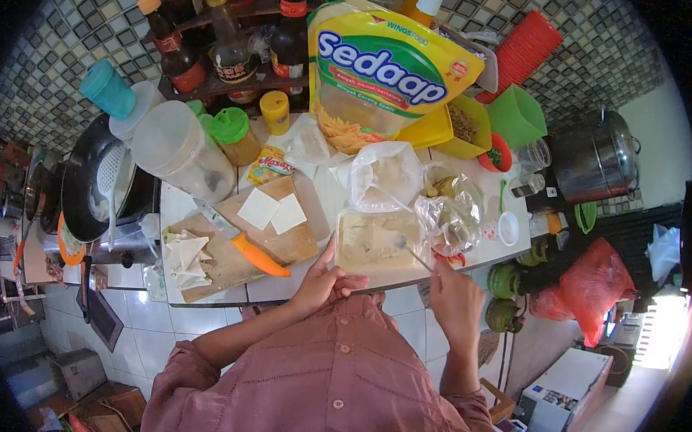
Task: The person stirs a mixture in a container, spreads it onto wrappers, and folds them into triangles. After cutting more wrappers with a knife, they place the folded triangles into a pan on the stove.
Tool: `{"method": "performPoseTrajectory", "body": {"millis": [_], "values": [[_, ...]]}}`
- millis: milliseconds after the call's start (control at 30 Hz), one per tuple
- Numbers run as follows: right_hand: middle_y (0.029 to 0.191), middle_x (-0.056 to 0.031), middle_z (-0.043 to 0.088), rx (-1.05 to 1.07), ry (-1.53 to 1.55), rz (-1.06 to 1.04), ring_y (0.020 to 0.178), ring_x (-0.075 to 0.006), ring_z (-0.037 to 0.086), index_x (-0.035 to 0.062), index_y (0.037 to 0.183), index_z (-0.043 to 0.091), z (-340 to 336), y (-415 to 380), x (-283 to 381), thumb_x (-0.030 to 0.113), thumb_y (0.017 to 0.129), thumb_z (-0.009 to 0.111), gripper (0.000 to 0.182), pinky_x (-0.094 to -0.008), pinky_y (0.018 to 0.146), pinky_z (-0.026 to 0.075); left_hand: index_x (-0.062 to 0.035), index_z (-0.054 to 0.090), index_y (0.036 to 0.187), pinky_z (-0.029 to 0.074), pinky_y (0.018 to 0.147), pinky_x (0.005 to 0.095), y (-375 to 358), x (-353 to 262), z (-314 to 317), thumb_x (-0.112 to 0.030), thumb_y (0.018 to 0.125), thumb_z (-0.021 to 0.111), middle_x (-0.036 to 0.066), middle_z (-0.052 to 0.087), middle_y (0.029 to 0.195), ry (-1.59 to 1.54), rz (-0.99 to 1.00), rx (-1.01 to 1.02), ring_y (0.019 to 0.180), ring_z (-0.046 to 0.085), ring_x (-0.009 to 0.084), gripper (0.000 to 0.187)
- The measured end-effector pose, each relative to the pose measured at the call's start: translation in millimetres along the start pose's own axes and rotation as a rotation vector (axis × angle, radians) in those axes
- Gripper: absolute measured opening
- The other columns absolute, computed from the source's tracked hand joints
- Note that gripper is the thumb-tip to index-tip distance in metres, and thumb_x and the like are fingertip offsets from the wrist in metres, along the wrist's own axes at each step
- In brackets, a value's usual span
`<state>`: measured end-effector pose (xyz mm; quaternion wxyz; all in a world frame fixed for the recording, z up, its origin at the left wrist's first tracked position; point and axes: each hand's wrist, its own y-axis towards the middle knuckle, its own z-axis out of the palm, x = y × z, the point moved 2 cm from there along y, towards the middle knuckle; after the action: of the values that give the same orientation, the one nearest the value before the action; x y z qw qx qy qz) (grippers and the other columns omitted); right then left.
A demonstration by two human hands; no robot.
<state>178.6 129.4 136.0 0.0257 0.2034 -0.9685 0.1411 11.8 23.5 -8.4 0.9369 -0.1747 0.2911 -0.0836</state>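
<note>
A rectangular plastic container (340, 243) with a pale, batter-like paste stands near the counter's front edge. My left hand (321, 283) grips its near left corner, thumb along the side and fingers curled at the front. In my right hand (457, 296) is a metal spoon (415, 254), its bowl in the paste. Left of the container lies a wooden cutting board (271, 247) with two white square wrappers (273, 212), an orange-handled knife (252, 250) and several folded wrapper pieces (187, 257). Behind the container sit an open white plastic bag (382, 175) and a clear bag (448, 213).
A large Sedaap oil pouch (383, 79) stands at the back, with dark sauce bottles (233, 57) on a shelf. A wok (81, 181) is on the stove at left. A steel pot (596, 153) and a red plastic bag (594, 281) are at right.
</note>
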Motion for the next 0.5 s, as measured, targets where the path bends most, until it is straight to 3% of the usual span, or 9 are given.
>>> {"method": "performPoseTrajectory", "body": {"millis": [67,167,367,500], "values": [[0.065,-0.0148,0.059,-0.108,-0.141,0.014,0.061,-0.0352,0.059,0.0085,0.087,0.052,-4.8,-2.8,-2.0,0.016,0.081,0.048,0.01,-0.045,0.054,0.045,-0.0294,-0.008,0.141,0.044,0.059,0.0223,-1.6,-0.3,0.1,0.001,0.09,0.031,0.022,0.055,0.111,-0.016,-0.027,-0.001,0.092,0.063,0.0268,0.071],[0.062,-0.0132,0.06,-0.126,-0.29,0.038,0.056,-0.0323,0.061,0.0043,0.092,0.053,9.6,2.8,5.7,0.011,0.079,0.047,0.016,-0.0414,0.049,0.047,-0.029,-0.007,0.141,0.044,0.059,0.022,-4.8,-0.5,0.6,0.002,0.09,0.03,0.021,0.055,0.112,0.001,-0.062,-0.032,0.092,0.063,0.0262,0.07],[0.06,-0.0112,0.061,-0.117,-0.289,-0.011,0.053,-0.0272,0.062,0.003,0.098,0.053,41.0,14.9,30.6,0.008,0.077,0.047,0.022,-0.0365,0.044,0.048,-0.0267,-0.01,0.141,0.045,0.059,0.0226,-6.3,-6.6,5.9,0.002,0.091,0.028,0.017,0.054,0.114,0.133,-0.015,-0.128,0.093,0.063,0.0257,0.069],[0.059,-0.0092,0.06,-0.156,-0.266,-0.051,0.052,-0.0261,0.062,0.0033,0.1,0.053,45.7,9.9,49.1,0.01,0.076,0.049,0.026,-0.035,0.044,0.048,-0.0263,-0.011,0.14,0.045,0.058,0.0219,-4.9,-5.5,3.0,0.001,0.091,0.028,0.018,0.054,0.114,0.182,0.045,-0.067,0.093,0.063,0.0253,0.069]]}}
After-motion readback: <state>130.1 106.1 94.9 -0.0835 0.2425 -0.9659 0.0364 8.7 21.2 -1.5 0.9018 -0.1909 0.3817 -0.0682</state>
